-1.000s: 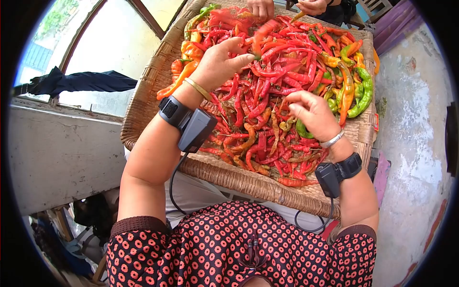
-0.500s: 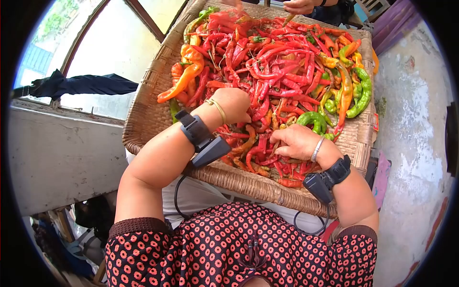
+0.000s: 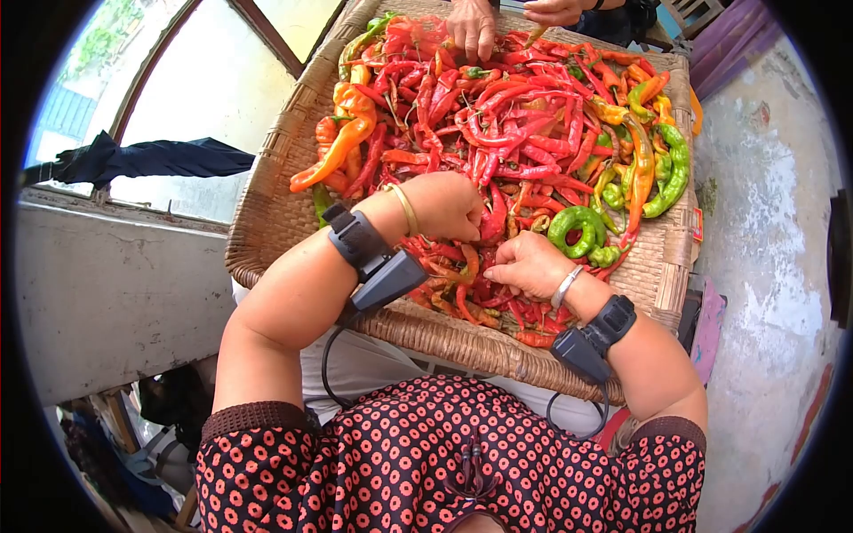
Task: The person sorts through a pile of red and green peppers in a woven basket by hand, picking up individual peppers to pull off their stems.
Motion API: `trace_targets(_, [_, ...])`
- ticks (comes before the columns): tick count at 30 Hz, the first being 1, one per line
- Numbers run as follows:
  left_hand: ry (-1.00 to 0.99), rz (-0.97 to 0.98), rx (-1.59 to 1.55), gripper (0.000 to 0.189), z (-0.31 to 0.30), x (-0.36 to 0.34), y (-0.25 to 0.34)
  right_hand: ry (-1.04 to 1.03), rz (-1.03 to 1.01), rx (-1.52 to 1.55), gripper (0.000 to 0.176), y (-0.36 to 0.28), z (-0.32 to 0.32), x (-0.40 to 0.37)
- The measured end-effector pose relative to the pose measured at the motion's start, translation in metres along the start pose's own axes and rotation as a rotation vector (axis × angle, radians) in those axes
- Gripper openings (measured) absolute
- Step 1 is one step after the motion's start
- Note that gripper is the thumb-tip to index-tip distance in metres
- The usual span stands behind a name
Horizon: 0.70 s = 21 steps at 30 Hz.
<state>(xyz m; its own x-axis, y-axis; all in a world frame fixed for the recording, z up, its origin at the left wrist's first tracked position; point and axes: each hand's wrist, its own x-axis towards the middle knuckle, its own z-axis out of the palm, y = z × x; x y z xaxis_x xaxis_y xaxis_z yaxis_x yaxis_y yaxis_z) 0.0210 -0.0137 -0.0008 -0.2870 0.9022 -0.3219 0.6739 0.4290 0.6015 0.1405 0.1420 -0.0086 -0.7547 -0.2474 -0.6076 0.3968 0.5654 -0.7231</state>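
Note:
A wide woven basket point(image 3: 267, 191) holds a heap of mostly red peppers point(image 3: 515, 124). My left hand point(image 3: 444, 206) is curled low over the near middle of the heap, beside a red pepper point(image 3: 493, 218); its fingertips are partly hidden. Just to its right, my right hand point(image 3: 529, 265) has thumb and fingers drawn together above small red peppers. What either hand grips is too hidden to make out. A curled green pepper point(image 3: 576, 229) lies right behind my right hand.
Across the basket, a co-worker's hand point(image 3: 473, 31) reaches into the peppers, and another hand point(image 3: 555, 11) is at the far rim. A folded dark umbrella point(image 3: 178, 158) lies by the window at left. Orange peppers point(image 3: 355, 124) lie at the left side, green ones point(image 3: 677, 173) at the right.
My left hand has shifted slightly right and its fingers are curled tighter. My right hand has moved a little left, its fingers closer together. The co-worker's blurred hand has come down into the peppers.

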Motion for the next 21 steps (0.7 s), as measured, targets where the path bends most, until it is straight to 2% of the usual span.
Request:
trace_targets(3, [0.116,-0.035,-0.172,0.013,-0.020,-0.007,0.002,0.015,-0.036,0.020,0.020,0.000,-0.001,-0.001])
trace_targets(4, [0.239,-0.004,-0.178,0.010,-0.027,-0.010,0.003,0.004,-0.038,0.066,0.021,-0.004,-0.002,-0.003])
trace_targets(8, [0.696,0.116,-0.604,0.013,-0.039,-0.010,-0.005,-0.035,-0.018,0.209,0.019,-0.013,-0.019,-0.011])
trace_targets(9, [0.697,0.116,-0.603,0.013,-0.040,-0.010,-0.005,-0.033,-0.041,0.259,0.019,-0.013,-0.024,-0.012])
trace_targets(12, [0.864,0.216,-0.753,0.023,-0.040,-0.003,-0.001,-0.023,-0.103,0.351,0.021,-0.014,-0.034,-0.016])
trace_targets(13, [0.886,0.187,-0.550,0.028,-0.033,0.002,-0.010,0.021,-0.154,0.402,0.020,-0.012,-0.036,-0.016])
trace_targets(14, [0.779,0.214,-0.314,0.028,-0.031,0.002,-0.014,0.068,-0.207,0.450,0.020,-0.012,-0.039,-0.015])
trace_targets(16, [0.261,-0.081,-0.633,0.027,-0.038,-0.013,0.023,0.140,-0.227,0.486,0.019,-0.010,-0.041,-0.015])
trace_targets(18, [0.237,0.061,-0.744,0.027,-0.016,-0.005,0.024,0.174,-0.257,0.707,0.017,-0.010,-0.044,-0.015])
trace_targets(21, [0.079,-0.017,-0.782,0.020,-0.005,0.002,0.023,0.210,-0.279,0.691,0.016,-0.012,-0.047,-0.016])
